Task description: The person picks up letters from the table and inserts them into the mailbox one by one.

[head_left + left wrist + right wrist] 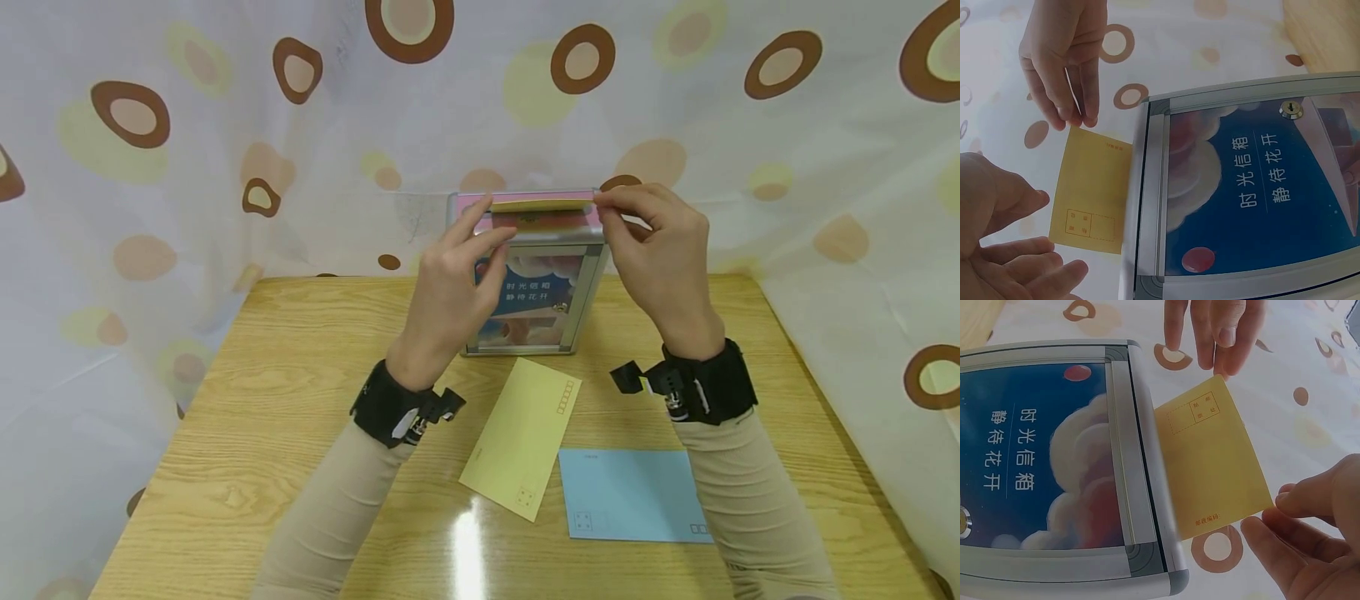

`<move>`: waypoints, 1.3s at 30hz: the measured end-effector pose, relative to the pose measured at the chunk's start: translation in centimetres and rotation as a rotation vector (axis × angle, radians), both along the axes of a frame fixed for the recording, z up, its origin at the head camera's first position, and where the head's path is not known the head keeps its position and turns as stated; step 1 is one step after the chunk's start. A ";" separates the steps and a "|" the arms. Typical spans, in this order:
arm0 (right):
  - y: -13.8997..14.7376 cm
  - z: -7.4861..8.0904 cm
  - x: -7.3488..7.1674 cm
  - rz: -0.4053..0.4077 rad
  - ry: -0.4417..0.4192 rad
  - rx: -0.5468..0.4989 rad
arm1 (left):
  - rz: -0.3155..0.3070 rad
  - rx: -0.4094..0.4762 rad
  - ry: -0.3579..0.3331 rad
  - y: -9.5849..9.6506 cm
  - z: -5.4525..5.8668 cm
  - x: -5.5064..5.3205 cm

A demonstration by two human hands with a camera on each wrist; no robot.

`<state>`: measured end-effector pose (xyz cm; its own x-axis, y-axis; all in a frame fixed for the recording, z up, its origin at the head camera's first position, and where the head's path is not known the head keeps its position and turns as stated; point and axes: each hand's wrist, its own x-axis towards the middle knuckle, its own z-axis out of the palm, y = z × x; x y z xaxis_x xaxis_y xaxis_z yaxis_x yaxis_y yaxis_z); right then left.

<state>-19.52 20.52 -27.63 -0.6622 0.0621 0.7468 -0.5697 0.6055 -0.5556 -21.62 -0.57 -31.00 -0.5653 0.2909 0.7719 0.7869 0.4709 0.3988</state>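
Hanging at the back and sides was a white cloth point(450, 125) printed with brown rings and pale blotches. Before it spread a wood-grained table point(315, 375). Near its far edge stood a metal-framed box point(538, 287), its blue front decorated with clouds and Chinese lettering. Closer to the person, a blue envelope point(630, 496) lay flat, partly hidden by the right forearm; a yellow envelope point(521, 437) lay slantwise between it and the box. Another envelope point(1213, 456), also yellow, projected from the slot in the box's pink top. The right hand point(663, 258) pinched one outer corner of it. The left hand point(457, 283) held its fingers spread by the opposite corner; whether they touched the paper I could not tell. A small lock point(1291, 110) sat on the box's front.
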 end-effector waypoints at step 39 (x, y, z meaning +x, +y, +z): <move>-0.1 -0.9 0.0 0.013 -0.018 0.026 | -0.018 -0.036 -0.084 0.3 -1.2 -0.5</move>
<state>-19.53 20.38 -28.53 -0.6760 0.0341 0.7362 -0.5677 0.6128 -0.5497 -22.10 -0.23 -32.23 -0.6220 0.3285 0.7108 0.7598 0.4725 0.4466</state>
